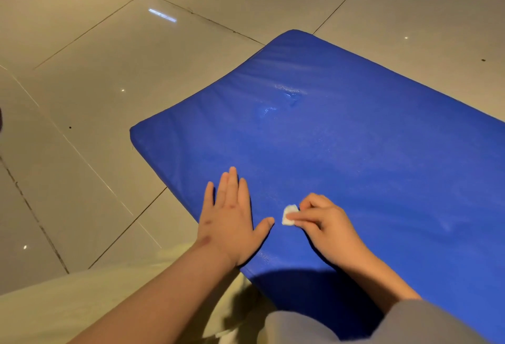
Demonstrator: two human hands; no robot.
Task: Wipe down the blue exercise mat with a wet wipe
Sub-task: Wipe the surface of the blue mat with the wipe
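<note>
The blue exercise mat (355, 138) lies on the tiled floor, running from the lower middle toward the upper right. A wet shiny patch shows near its far end. My left hand (232, 215) rests flat on the mat's near left edge, fingers straight and spread. Just to its right, my right hand (325, 220) pinches a small folded white wet wipe (289, 215) and presses it against the mat surface. Most of the wipe is covered by my fingers.
Glossy beige floor tiles (109, 70) with dark grout lines surround the mat on the left and far side. A pale yellow cloth (82, 302) lies under my left forearm at the bottom left. A grey sleeve covers my right arm at the bottom right.
</note>
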